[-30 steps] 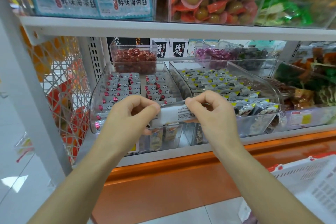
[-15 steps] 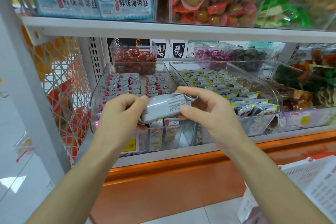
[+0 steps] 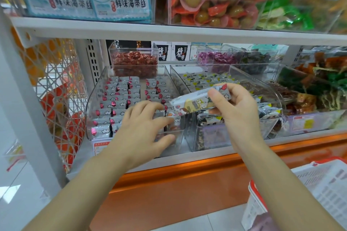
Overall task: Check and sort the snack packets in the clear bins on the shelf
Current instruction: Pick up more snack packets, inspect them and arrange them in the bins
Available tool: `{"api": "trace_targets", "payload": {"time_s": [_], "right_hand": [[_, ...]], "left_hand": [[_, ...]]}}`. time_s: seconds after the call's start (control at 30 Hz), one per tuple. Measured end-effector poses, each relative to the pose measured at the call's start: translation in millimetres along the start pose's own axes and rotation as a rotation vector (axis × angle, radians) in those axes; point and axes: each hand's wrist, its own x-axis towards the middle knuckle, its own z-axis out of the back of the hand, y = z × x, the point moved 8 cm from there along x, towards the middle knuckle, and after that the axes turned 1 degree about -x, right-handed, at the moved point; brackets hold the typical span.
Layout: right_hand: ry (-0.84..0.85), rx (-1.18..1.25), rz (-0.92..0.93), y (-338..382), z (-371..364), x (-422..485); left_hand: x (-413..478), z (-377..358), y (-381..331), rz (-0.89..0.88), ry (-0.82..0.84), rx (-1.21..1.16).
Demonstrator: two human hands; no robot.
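My right hand [image 3: 238, 112] pinches one snack packet [image 3: 195, 102]. My left hand [image 3: 142, 131], fingers spread, holds nothing, positioned over the stacked packets [image 3: 116, 99] in the left clear bin [image 3: 91, 110].

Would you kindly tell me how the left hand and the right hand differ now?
The left hand is spread open and holds nothing; the right hand pinches a packet. The left hand is low at the left bin; the right hand is higher, before the right bin. Both are bare.

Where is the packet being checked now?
Head view, just right of centre: the right hand holds the packet above where the two front bins meet.
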Motion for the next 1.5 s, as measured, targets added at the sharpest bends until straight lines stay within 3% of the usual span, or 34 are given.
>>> {"api": "trace_targets", "payload": {"time_s": [0.3,0.43,0.7,0.8,0.97,1.13,1.33,1.5], "right_hand": [[0.229,-0.332,0.268,23,-32,-8],[0.327,-0.663,0.449,23,-57,-17],[0.584,-1.196,0.568,-2,-99,-24],[0.620,-1.155,0.551,-4,-102,-23],[0.464,-1.061,0.494,13,-96,2],[0.610,-1.245,0.499,2,-114,12],[0.560,-1.096,0.429,3,-111,19],[0.400,-0.878,0.404,13,-96,21]], "left_hand": [[18,-10,22,0.113,0.073,-0.006],[20,-12,24,0.114,0.062,-0.005],[16,-8,26,0.106,0.071,-0.026],[13,-8,27,0.109,0.107,-0.017],[11,-10,28,0.109,0.149,-0.019],[11,-10,26,0.092,0.163,-0.030],[9,-10,25,0.076,0.185,-0.072],[6,-2,24,0.093,0.147,-0.146]]}}
